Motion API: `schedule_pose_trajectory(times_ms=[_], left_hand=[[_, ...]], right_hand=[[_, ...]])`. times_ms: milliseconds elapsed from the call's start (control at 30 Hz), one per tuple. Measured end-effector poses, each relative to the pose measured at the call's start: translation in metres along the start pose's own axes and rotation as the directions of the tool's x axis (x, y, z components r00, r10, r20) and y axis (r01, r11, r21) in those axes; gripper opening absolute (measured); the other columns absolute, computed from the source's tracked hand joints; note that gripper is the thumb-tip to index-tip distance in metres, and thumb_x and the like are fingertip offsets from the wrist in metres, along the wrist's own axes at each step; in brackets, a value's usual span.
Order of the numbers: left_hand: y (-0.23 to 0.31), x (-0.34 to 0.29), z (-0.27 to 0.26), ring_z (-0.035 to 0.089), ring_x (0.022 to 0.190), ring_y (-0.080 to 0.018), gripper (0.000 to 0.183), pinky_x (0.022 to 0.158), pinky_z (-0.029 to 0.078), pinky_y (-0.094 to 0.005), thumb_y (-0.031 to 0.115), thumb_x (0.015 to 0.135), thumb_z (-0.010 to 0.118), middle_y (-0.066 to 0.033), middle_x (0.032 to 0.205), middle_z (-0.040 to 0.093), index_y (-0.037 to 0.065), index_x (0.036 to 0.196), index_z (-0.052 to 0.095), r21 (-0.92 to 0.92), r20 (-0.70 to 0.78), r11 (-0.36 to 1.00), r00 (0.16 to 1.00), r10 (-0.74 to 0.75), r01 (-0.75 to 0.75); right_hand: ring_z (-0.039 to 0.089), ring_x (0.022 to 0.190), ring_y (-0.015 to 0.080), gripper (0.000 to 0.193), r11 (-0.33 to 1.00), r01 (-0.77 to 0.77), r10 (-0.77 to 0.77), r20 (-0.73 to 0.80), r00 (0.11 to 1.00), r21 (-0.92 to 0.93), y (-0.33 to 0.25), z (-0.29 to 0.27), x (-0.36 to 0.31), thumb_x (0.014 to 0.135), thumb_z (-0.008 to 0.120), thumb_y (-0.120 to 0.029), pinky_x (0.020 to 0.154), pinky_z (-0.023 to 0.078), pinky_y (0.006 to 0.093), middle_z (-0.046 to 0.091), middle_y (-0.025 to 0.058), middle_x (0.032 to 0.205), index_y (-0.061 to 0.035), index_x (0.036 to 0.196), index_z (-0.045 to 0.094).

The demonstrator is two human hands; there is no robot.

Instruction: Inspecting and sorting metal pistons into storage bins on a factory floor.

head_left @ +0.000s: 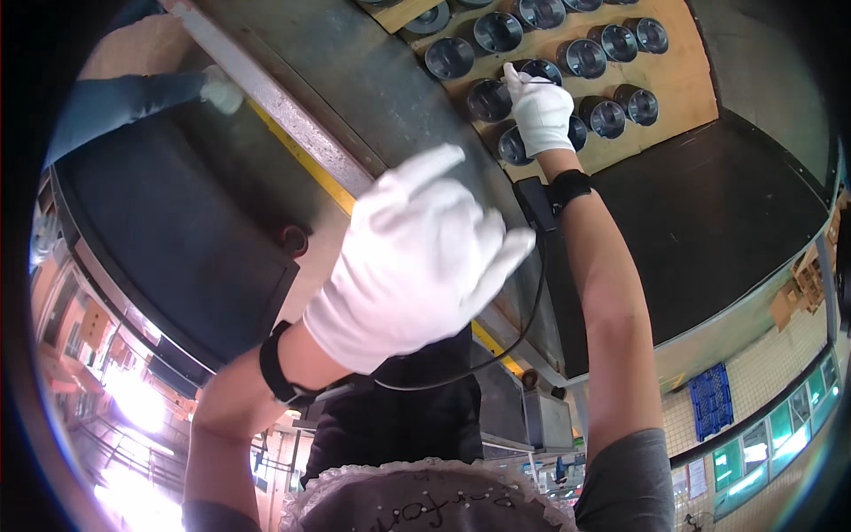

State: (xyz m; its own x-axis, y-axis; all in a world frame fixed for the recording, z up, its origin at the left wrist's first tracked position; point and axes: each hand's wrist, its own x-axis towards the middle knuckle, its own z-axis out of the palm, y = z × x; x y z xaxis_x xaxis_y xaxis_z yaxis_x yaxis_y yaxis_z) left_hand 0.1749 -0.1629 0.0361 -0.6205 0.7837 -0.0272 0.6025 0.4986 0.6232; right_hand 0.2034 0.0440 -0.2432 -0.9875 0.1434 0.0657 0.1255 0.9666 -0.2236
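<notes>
My left hand (417,257), in a white glove, is raised in the middle over the bench edge. Its index finger and thumb are stretched apart, and nothing shows in it. Farther off, my right hand (542,111), also in a white glove, reaches in among dark cup-shaped metal parts. Its fingers curl over the rim of one dark metal cup (542,70), which the glove partly hides. Several similar cups stand in rows around it, such as a neighbouring cup (586,58) with its hollow side up. They rest on a tan board (683,84).
A metal rail (275,102) with a yellow stripe runs diagonally at the left. Beyond it a co-worker's gloved hand (222,90) rests near a surface. A black mat (709,222) covers the bench at right. A cable (523,332) hangs between my wrists. A blue crate (711,402) stands lower right.
</notes>
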Motion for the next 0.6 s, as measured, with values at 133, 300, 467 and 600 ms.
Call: schedule_pose_trajectory(times_ms=[133, 300, 467, 600], left_hand=[[0.004, -0.018, -0.018, 0.067, 0.095, -0.0257, 0.026, 0.097, 0.052, -0.0456, 0.011, 0.067, 0.077, -0.0059, 0.081, 0.067, 0.006, 0.092, 0.072, -0.077, 0.087, 0.997, 0.996, 0.011, -0.004], [-0.007, -0.028, -0.012, 0.068, 0.093, -0.0262, 0.027, 0.102, 0.049, -0.0487, 0.011, 0.066, 0.074, -0.0066, 0.087, 0.071, 0.007, 0.092, 0.072, -0.050, -0.026, 0.998, 0.999, 0.023, -0.024], [-0.009, 0.000, -0.012, 0.070, 0.089, -0.0247, 0.024, 0.108, 0.043, -0.0528, 0.008, 0.076, 0.071, -0.0070, 0.089, 0.071, 0.004, 0.100, 0.068, -0.017, -0.098, 0.996, 0.991, 0.089, -0.091], [-0.035, 0.011, -0.010, 0.070, 0.086, -0.0214, 0.019, 0.111, 0.040, -0.0548, 0.000, 0.088, 0.063, -0.0074, 0.097, 0.072, 0.003, 0.107, 0.063, 0.128, -0.317, 0.984, 0.935, 0.161, -0.126]], right_hand=[[0.067, 0.063, 0.0250, 0.019, 0.984, 0.104, -0.096, 0.062, 0.993, -0.144, -0.013, -0.029, 0.000, 0.097, 0.058, -0.027, 0.058, 0.050, 0.0406, 0.067, 0.0040, 0.067, -0.0173, 0.094, 0.073], [0.063, 0.067, 0.0234, 0.025, 0.976, 0.216, -0.208, 0.172, 0.963, -0.026, -0.018, -0.049, -0.045, 0.091, 0.061, -0.020, 0.062, 0.047, 0.0377, 0.064, 0.0022, 0.072, -0.0209, 0.113, 0.070], [0.065, 0.072, 0.0275, 0.019, 0.971, 0.146, -0.195, 0.280, 0.940, 0.189, -0.011, -0.024, -0.071, 0.096, 0.059, -0.025, 0.066, 0.051, 0.0418, 0.069, 0.0086, 0.078, -0.0154, 0.092, 0.075], [0.065, 0.066, 0.0286, 0.020, 0.970, 0.195, -0.212, 0.114, 0.971, 0.146, -0.025, -0.043, -0.065, 0.097, 0.056, -0.027, 0.058, 0.051, 0.0403, 0.069, 0.0073, 0.075, -0.0173, 0.107, 0.070]])
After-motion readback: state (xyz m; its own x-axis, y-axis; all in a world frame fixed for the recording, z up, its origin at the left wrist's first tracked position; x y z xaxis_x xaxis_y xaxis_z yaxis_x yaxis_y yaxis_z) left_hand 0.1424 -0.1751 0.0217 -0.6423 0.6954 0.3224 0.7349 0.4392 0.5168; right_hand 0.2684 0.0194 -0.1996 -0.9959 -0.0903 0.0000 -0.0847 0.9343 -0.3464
